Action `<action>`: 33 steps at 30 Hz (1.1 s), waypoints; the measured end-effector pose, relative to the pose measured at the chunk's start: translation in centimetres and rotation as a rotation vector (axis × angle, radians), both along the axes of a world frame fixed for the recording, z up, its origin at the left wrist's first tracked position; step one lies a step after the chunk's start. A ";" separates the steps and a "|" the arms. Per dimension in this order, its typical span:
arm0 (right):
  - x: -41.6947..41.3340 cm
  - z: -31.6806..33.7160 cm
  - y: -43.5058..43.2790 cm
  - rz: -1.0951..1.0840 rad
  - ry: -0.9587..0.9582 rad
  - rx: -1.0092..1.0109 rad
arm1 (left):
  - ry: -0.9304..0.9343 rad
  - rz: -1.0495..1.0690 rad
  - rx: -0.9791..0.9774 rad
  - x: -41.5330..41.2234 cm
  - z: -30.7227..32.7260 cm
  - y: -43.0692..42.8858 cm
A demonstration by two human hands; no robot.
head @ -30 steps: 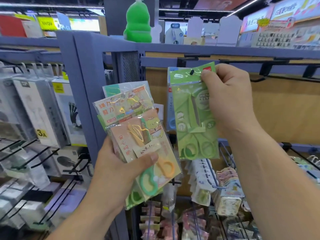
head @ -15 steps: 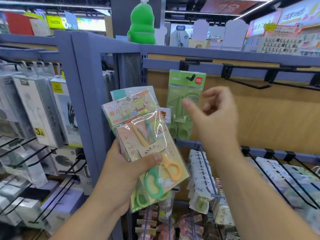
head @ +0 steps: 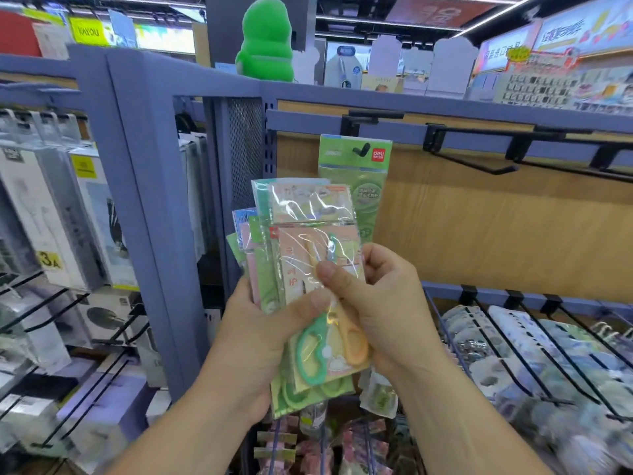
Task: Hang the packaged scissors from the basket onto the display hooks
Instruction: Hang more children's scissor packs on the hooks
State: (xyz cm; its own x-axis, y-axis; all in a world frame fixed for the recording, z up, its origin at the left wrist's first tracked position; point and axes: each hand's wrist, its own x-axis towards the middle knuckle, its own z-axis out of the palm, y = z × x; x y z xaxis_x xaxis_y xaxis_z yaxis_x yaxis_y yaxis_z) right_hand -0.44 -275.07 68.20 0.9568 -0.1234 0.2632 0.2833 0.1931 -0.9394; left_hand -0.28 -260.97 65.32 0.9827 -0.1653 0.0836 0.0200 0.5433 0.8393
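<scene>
Just changed: green scissors pack (head: 353,166), held up at the peg by the right hand a second ago, now left hanging alone; half a second ago the hand was drawing away with loose fingers, now back at the bundle.
Green scissors pack: hung by its punched hole on the black hook tip (head: 362,148), flat against the wooden back panel (head: 496,234), lower half hidden behind the bundle.
Right hand (head: 387,303): thumb pressed on the face of the front pack, fingers curled round its right edge, pinching it.
Left hand (head: 260,337): closed round the bundle from the left and below, thumb laid across the front.
Bundle of scissors packs (head: 270,269): several cellophane sleeves fanned one behind another, held upright in front of the hung pack and not touching it, as far as can be told.
Front pack (head: 318,265): pink card with orange-and-green children's scissors, uppermost in the bundle, under both thumbs.
Basket: not in view.
Meaning for the task: one pack placed, by the look of it securely; several left in hand, so well short of finished.
Step in hand: probably peeling the front pack off the bundle for the next hanging.
Free pegs: empty black double hook (head: 496,132) just right of the hung pack, more beyond it.
Likely need: hole at the sleeve's top found and lined up with a peg tip.
Risk: slippery sleeves sliding together, two coming away at once.
</scene>
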 end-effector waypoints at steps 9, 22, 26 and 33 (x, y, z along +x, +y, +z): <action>-0.3 -0.5 -0.9 0.117 0.004 0.175 | 0.060 0.027 -0.053 -0.2 -0.8 0.3; 0.0 1.9 -3.4 -0.129 -0.102 -0.072 | -0.072 0.212 0.134 0.5 -1.5 1.0; 0.5 4.4 -3.6 -0.197 -0.265 -0.245 | -0.094 0.278 0.150 0.8 -1.3 1.6; 1.7 6.8 -3.0 -0.260 -0.305 -0.334 | -0.162 0.297 0.186 1.0 -0.8 2.2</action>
State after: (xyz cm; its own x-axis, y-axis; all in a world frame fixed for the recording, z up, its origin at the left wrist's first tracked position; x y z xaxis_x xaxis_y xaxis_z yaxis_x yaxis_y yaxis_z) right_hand 1.23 -278.10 75.00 0.7792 -0.2080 0.5913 0.5528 -0.2166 -0.8047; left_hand 0.72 -258.77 64.50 0.9665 0.0975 0.2375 -0.2566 0.3433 0.9035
